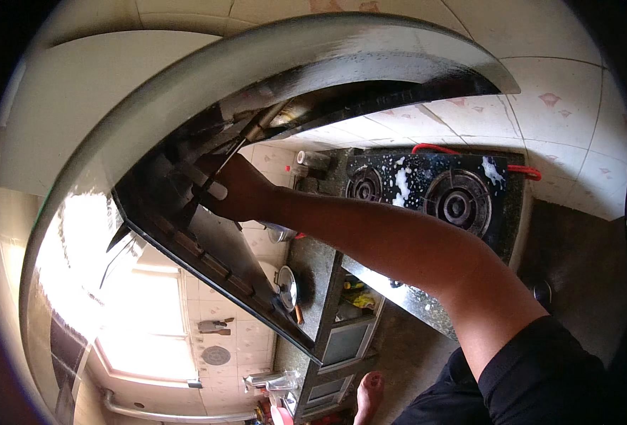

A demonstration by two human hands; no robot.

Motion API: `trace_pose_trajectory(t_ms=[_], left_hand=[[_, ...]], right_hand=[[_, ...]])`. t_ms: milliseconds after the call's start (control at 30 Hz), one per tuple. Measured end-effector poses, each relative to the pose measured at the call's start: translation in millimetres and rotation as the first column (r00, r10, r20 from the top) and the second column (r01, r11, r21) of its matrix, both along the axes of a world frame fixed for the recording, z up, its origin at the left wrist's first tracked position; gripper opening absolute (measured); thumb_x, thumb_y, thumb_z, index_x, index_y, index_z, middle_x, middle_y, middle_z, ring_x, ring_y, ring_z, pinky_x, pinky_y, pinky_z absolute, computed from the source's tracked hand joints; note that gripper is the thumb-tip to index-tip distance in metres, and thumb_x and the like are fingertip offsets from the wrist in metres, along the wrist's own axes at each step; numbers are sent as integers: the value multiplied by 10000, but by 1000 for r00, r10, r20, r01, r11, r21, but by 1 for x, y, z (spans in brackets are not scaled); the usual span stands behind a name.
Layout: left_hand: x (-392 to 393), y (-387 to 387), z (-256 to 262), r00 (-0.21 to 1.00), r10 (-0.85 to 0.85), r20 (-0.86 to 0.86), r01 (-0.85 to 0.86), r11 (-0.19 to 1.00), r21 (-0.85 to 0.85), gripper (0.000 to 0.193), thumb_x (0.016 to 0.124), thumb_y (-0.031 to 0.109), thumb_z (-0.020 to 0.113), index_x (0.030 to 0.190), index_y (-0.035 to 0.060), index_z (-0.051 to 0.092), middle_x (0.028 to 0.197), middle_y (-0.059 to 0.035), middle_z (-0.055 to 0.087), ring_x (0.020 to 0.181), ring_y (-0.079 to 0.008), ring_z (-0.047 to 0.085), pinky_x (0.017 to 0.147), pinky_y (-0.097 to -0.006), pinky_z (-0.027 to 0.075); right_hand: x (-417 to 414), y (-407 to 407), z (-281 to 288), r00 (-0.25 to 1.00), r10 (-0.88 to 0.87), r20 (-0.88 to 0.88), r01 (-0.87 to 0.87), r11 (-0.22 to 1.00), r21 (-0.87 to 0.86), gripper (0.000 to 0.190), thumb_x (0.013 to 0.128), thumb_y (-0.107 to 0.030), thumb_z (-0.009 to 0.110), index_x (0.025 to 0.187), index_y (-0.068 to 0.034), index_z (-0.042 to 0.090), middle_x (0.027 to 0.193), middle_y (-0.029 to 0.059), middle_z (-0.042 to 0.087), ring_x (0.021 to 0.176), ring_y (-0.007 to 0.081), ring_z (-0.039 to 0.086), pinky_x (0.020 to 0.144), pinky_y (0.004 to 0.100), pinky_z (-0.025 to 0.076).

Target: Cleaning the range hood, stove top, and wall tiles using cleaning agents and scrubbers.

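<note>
My right hand (242, 188) reaches up into the open underside of a range hood (303, 64). Its fingers are curled around a pale, round-ended object (217, 190), perhaps a handle; the rest of it is lost in the dark interior. A thin metal rod (231, 156) crosses in front of the hand and runs into a thicker grey cylinder (260, 125), like a strut. Beside the hand, a dark glossy panel (223, 249) of the hood slopes down. My left hand is out of view.
Below the arm is a black gas stove (398, 180) splashed with white foam, with a red hose (526, 171) beside it. A lidded pan (287, 287) stands on the stone counter (305, 265). A bright window (149, 319) is at the lower left, and a bare foot (371, 390) is below.
</note>
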State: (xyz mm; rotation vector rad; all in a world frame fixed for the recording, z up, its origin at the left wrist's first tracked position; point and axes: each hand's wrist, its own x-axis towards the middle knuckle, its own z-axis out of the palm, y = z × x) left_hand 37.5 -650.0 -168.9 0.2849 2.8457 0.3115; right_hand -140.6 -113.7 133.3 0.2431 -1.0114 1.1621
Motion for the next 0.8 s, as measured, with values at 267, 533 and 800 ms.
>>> trace_pose_trajectory(t_ms=[267,533,800], left_hand=[[15,-10,6,1000,2,14,-3,999,44,279,964,290,711,1137,75,753,1043,-148,768,970,-284,761,863,-394,589],[25,-10,25,1000,26,4,-26,998,51,284,953,315,733,1100,74,764,1038,-146,769,963,-279,757,865,-393,585],[32,-72,9,976,214,42,-211,880,425,194,961,133,730,1143,64,721,1018,-82,749,950,-177,697,856,-336,568]], right_hand=[[-8,7,-6,959,138,247,-146,989,15,481,903,-265,732,1329,-61,641,1222,256,693,1171,410,674,1061,479,533],[-102,49,-18,949,-299,103,310,944,-115,240,890,-298,692,1008,-89,706,967,217,712,958,430,705,853,522,585],[-142,47,7,985,-23,169,37,996,-81,244,839,-296,677,874,-55,665,871,194,684,914,407,697,820,512,563]])
